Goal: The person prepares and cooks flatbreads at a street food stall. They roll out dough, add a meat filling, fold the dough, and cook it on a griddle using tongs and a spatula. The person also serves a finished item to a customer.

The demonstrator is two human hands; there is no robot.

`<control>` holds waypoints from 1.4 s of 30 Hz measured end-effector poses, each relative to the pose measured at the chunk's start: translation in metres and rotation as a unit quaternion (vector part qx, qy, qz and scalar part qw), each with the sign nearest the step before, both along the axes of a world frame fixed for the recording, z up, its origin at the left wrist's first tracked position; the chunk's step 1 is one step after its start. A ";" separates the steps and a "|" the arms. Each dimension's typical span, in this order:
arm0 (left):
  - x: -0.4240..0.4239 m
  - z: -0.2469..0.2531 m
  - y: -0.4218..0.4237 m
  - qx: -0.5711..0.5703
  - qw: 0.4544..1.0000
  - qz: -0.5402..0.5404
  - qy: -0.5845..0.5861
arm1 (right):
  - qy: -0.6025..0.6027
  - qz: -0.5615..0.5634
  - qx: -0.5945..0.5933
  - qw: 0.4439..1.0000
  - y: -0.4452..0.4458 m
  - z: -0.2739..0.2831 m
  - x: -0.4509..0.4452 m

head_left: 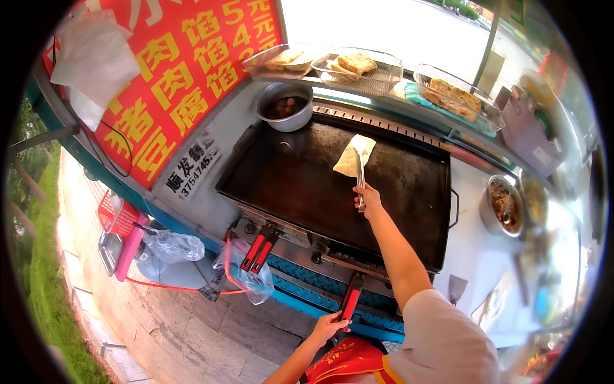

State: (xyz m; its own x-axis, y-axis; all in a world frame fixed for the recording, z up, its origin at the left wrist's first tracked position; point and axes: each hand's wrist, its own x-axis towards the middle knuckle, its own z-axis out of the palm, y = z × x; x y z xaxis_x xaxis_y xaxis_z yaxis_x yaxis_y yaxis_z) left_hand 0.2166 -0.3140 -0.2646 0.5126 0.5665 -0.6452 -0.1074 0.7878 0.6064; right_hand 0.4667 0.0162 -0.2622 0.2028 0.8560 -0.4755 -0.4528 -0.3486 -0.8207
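Observation:
My right hand [368, 200] grips metal tongs [360, 175] and reaches over the black griddle [297, 168]. The head of the tongs rests on a pale flat piece of dough [346, 161], which lies towards the back of the hot plate; whether the tongs pinch it is not clear. Low at the griddle's front, my left hand [331, 326] is closed around a red-and-black handle [352, 297]. What that handle joins is hidden under the front edge. A pair of similar red-and-black handles [259, 249] juts out further left.
A metal pot with round brown items [284, 126] stands at the griddle's back left corner. Wire baskets of flatbread [357, 89] line the shelf behind. Right of the griddle are a bowl of filling with a spoon [501, 206] and a scraper [457, 288]. Plastic bags [175, 247] hang left.

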 end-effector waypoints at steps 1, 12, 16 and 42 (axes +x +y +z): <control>0.000 -0.001 0.001 -0.001 1.000 -0.004 0.006 | -0.006 -0.024 0.004 1.000 0.008 0.003 -0.004; -0.001 -0.006 0.000 -0.006 1.000 -0.004 0.003 | -0.216 0.136 -0.083 0.963 -0.045 0.097 0.104; 0.002 -0.007 0.001 0.005 1.000 -0.014 0.004 | -0.722 0.225 0.047 0.652 -0.061 0.142 0.123; -0.002 0.010 0.001 -0.018 0.999 0.010 0.040 | -0.196 0.351 -0.115 0.908 -0.108 0.107 0.293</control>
